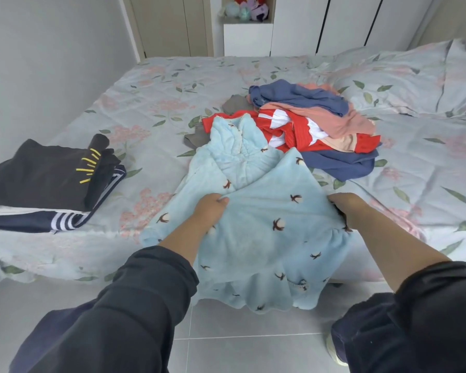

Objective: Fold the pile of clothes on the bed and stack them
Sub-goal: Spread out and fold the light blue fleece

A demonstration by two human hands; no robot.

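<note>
A fluffy light blue garment [264, 219] with small dark bird-like marks lies over the near edge of the bed [151, 84], its lower part hanging toward the floor. My left hand [209, 211] pinches its fabric near the middle. My right hand [347, 208] grips its right edge. Behind it sits the loose pile of clothes [307, 125]: red and white, pink, navy and grey pieces tangled together. On the left of the bed rests a stack of folded dark clothes [46, 181], black on top with yellow marks and white stripes below.
Pillows [404, 79] in the same floral cover lie at the far right. A grey wall runs along the left side. White wardrobes and a shelf with soft toys [249, 8] stand behind the bed. Grey floor tiles [240, 345] are under me.
</note>
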